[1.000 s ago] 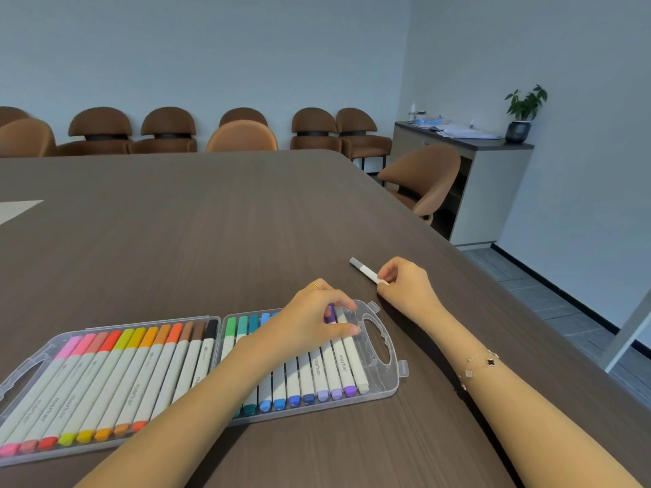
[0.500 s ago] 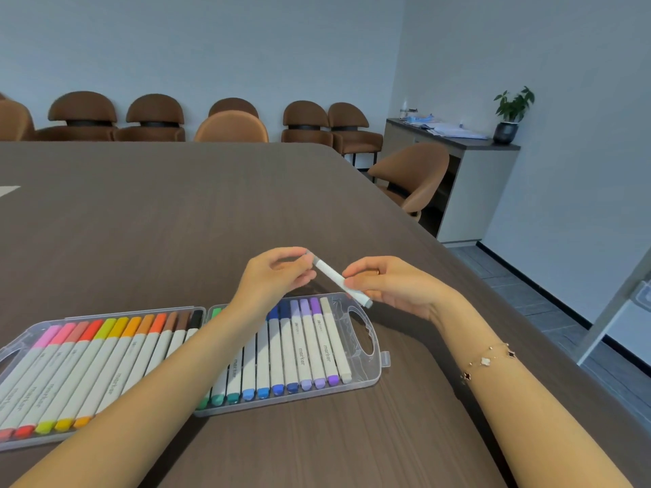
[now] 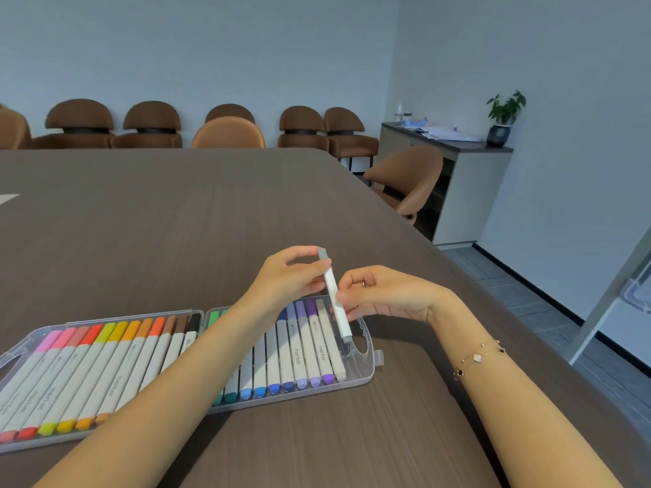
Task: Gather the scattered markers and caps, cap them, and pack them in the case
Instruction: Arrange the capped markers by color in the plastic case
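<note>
Both hands hold 1 grey-capped marker point(image 3: 334, 295) nearly upright above the right end of the open clear case point(image 3: 366, 371). The left hand point(image 3: 289, 280) pinches its upper part between thumb and fingertips, just under the top cap. The right hand point(image 3: 380, 294) curls its fingers round the lower barrel. The case lies flat on the brown table point(image 3: 211, 213), its 2 halves filled with rows of capped markers point(image 3: 116, 368).

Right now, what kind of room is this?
Probably an office meeting room: one big table, matching brown chairs lined along the wall, and a cabinet with papers and a plant.
</note>
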A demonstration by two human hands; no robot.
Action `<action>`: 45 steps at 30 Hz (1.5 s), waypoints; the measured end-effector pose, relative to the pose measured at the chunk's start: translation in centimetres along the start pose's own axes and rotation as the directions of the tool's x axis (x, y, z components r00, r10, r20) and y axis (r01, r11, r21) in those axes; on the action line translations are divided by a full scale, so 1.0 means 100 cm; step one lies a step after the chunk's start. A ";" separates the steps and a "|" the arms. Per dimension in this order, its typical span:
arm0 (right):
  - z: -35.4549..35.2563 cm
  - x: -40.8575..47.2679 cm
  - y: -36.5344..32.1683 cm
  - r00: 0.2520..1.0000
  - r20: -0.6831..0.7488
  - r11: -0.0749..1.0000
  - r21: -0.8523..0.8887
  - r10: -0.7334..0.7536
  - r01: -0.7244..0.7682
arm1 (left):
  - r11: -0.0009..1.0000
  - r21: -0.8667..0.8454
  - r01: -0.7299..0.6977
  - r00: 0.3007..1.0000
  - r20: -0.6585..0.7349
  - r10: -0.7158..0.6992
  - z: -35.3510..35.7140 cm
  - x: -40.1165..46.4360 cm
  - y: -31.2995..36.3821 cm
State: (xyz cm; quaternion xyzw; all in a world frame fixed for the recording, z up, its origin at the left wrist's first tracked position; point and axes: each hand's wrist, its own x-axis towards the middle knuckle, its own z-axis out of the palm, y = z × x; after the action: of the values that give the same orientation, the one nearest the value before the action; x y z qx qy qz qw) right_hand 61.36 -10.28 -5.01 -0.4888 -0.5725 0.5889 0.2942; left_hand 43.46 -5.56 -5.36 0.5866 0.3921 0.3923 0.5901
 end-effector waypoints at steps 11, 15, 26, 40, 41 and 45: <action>-0.045 0.005 0.022 0.759 -0.617 0.925 0.376 0.208 0.052 | 0.891 0.449 -0.069 0.977 0.211 -0.030 0.000 0.003 -0.018; -0.038 0.009 0.021 0.780 -0.597 0.935 0.352 0.188 0.044 | 0.783 0.608 -0.135 0.975 0.222 -0.004 -0.005 0.007 -0.025; -0.036 0.013 0.023 0.805 -0.566 0.942 0.336 0.178 0.028 | 0.588 0.752 -0.297 0.951 0.287 0.113 0.000 0.013 -0.036; -0.036 0.010 0.022 0.822 -0.548 0.947 0.319 0.155 0.034 | 0.487 0.815 -0.314 0.907 0.409 -0.100 -0.013 0.005 -0.020; -0.036 0.010 0.022 0.823 -0.547 0.948 0.316 0.151 0.036 | 0.482 0.823 -0.301 0.911 0.398 -0.111 -0.011 0.004 -0.021; -0.036 0.010 0.023 0.824 -0.549 0.957 0.289 0.138 0.032 | 0.469 0.840 -0.272 0.917 0.374 -0.139 -0.006 0.002 -0.022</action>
State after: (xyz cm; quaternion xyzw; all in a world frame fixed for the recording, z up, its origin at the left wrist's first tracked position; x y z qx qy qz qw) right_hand 64.73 -8.38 -6.96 -0.6089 -0.3551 0.5026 0.5005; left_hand 42.99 -5.14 -7.52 0.8861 0.3871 0.0318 0.2531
